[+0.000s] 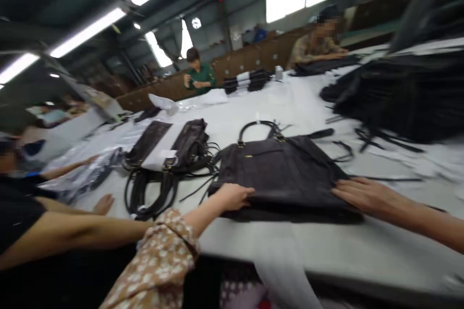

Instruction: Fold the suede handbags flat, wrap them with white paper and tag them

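Note:
A dark brown handbag (282, 174) with curved handles lies flat on the white table (337, 246), apparently on top of another flat dark bag. My left hand (234, 196), in a brown floral sleeve, rests on the bag's near left corner with its fingers curled over the edge. My right hand (357, 193) lies flat on the bag's near right corner, fingers stretched out.
A second stack of dark bags with a white sheet (166, 147) and trailing straps lies to the left. A large heap of black bags (402, 91) fills the right. A co-worker's bare arms (65, 231) reach in at left. Other people sit at the far side.

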Demonstrator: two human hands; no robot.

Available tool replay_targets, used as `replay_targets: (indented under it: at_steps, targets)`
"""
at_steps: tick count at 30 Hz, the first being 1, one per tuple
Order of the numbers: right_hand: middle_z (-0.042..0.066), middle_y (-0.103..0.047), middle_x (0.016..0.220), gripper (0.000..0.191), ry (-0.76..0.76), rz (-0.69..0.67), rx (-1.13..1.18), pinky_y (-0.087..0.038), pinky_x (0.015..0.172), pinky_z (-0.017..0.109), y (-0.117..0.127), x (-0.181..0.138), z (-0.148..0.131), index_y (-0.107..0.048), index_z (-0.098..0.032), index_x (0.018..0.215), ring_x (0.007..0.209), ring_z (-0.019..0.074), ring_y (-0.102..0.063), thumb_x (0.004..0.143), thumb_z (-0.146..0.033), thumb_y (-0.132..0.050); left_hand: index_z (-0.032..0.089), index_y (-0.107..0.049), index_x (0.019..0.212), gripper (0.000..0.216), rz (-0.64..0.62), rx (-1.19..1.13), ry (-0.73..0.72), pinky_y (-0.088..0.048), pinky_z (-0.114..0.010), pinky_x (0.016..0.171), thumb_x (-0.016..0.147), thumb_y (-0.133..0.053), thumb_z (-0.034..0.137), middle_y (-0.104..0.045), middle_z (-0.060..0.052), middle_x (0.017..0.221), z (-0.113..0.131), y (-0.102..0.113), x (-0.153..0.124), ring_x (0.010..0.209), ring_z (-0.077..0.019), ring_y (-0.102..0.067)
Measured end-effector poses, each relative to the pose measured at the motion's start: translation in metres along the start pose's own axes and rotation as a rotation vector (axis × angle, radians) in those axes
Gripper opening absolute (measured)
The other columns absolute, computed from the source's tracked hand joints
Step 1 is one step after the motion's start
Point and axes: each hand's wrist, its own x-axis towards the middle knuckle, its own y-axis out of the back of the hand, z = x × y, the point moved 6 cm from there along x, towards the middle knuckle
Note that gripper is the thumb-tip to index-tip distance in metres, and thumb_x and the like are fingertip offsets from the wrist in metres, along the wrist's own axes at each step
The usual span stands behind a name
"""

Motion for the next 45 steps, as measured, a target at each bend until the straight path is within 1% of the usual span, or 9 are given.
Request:
replay_targets:
  at_steps: [3, 7, 13, 17, 25, 30, 36, 40, 45]
  targets:
    - [0.013, -0.069, 0.094, 0.025, 0.145, -0.386, 0.056, -0.037, 0.091, 0.038, 0.015, -0.033, -0.016, -0.068, -0.016, 0.097, 0.103, 0.0215, -0.059, 0.094, -0.031, -0.048, 0.026, -0.043, 0.136, 0.058, -0.017, 0.023, -0.020, -0.048, -0.032, 0.072, 0.083, -0.056, 0.047, -0.070, -0.011, 0.097, -0.019, -0.012, 0.004, 0.084, -0.0269, -0.067]
    - [0.013, -0.066, 0.075, 0.043, 0.046, -0.515, -0.025, -0.025, 0.099, 0.051, 0.021, 0.015, -0.042, -0.067, -0.015, 0.076, 0.093, 0.0307, -0.058, 0.083, -0.055, -0.057, 0.029, -0.049, 0.130, 0.045, 0.029, 0.093, 0.015, -0.047, -0.032, 0.067, 0.089, -0.047, 0.045, -0.071, -0.011, 0.092, -0.025, -0.027, -0.004, 0.081, -0.0276, -0.068]
    - [0.014, -0.064, 0.100, 0.062, -0.039, -0.592, -0.019, -0.037, 0.075, 0.038, 0.007, 0.058, -0.087, -0.051, -0.015, 0.129, 0.079, 0.0257, -0.062, 0.080, -0.051, -0.061, 0.031, -0.038, 0.139, 0.071, 0.166, 0.153, -0.004, -0.048, -0.034, 0.071, 0.077, -0.063, 0.054, -0.070, -0.008, 0.098, -0.027, -0.020, -0.019, 0.087, -0.0285, -0.067]
    - [0.017, -0.063, 0.111, 0.045, 0.011, -0.589, 0.033, -0.039, 0.082, 0.039, -0.009, 0.037, -0.089, -0.051, -0.015, 0.129, 0.098, 0.0272, -0.061, 0.085, -0.024, -0.053, 0.024, -0.043, 0.136, 0.065, 0.269, 0.161, 0.046, -0.048, -0.039, 0.080, 0.078, -0.067, 0.043, -0.069, -0.010, 0.104, -0.037, -0.036, -0.034, 0.094, -0.0293, -0.065]
    - [0.019, -0.052, 0.134, 0.061, -0.003, -0.479, 0.098, -0.038, 0.096, 0.050, -0.040, -0.009, -0.097, -0.036, -0.020, 0.144, 0.122, 0.0291, -0.050, 0.085, -0.005, -0.037, 0.023, -0.050, 0.133, 0.044, 0.433, 0.163, 0.134, -0.050, -0.039, 0.090, 0.092, -0.038, 0.013, -0.057, -0.010, 0.132, -0.036, -0.105, -0.040, 0.116, -0.0280, -0.057]
    - [0.020, -0.041, 0.144, 0.071, -0.005, -0.573, 0.192, -0.031, 0.099, 0.061, -0.032, -0.006, -0.099, -0.023, -0.032, 0.149, 0.131, 0.0335, -0.040, 0.085, -0.011, -0.046, 0.023, -0.046, 0.137, 0.050, 0.481, 0.152, 0.122, -0.049, -0.041, 0.092, 0.089, -0.039, 0.009, -0.055, -0.011, 0.135, -0.036, -0.109, -0.038, 0.119, -0.0282, -0.055]
    - [0.020, -0.026, 0.152, 0.060, -0.135, -0.546, 0.274, -0.024, 0.103, 0.063, -0.024, -0.009, -0.110, -0.035, -0.034, 0.144, 0.136, 0.0382, -0.030, 0.088, -0.044, -0.054, 0.018, -0.032, 0.145, 0.063, 0.422, 0.031, 0.173, -0.037, -0.047, 0.105, 0.083, -0.041, 0.010, -0.040, -0.014, 0.147, -0.029, -0.104, -0.049, 0.133, -0.0311, -0.039]
    - [0.019, -0.030, 0.151, 0.052, -0.140, -0.522, 0.262, -0.027, 0.102, 0.061, -0.027, -0.010, -0.111, -0.039, -0.035, 0.142, 0.135, 0.0363, -0.035, 0.091, -0.040, -0.052, 0.032, -0.027, 0.146, 0.068, 0.414, 0.010, 0.057, -0.034, -0.053, 0.105, 0.084, -0.055, 0.032, -0.018, -0.012, 0.157, -0.019, -0.097, -0.061, 0.137, -0.0390, -0.028]
    - [0.019, -0.028, 0.151, 0.053, -0.142, -0.522, 0.272, -0.025, 0.103, 0.061, -0.027, -0.012, -0.109, -0.039, -0.035, 0.142, 0.136, 0.0362, -0.033, 0.091, -0.041, -0.053, 0.044, -0.041, 0.137, 0.055, 0.401, 0.057, 0.070, -0.032, -0.057, 0.103, 0.085, -0.057, 0.036, -0.023, -0.007, 0.156, -0.017, -0.100, -0.060, 0.136, -0.0431, -0.027]
